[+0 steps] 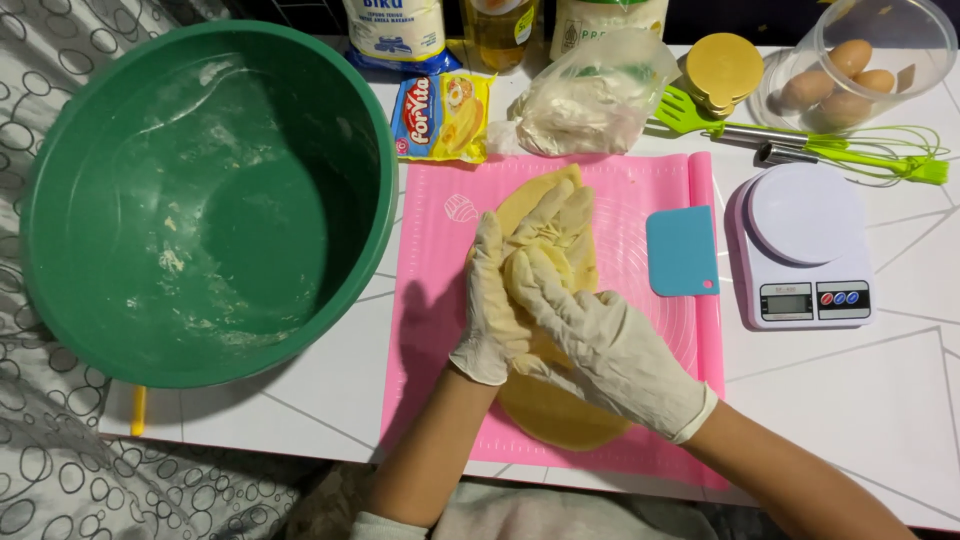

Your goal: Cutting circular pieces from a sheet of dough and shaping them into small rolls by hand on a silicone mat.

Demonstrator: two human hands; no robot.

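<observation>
Dough sheet (560, 415), mid-frame on the pink mat (440, 330), is being folded; left hand (490, 320) and right hand (600, 335), gripping its edge, are risking a tear.

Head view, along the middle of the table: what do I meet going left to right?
Green bowl → pink mat → left hand, with the right hand laid over it on the yellow dough → blue scraper → white kitchen scale.
</observation>
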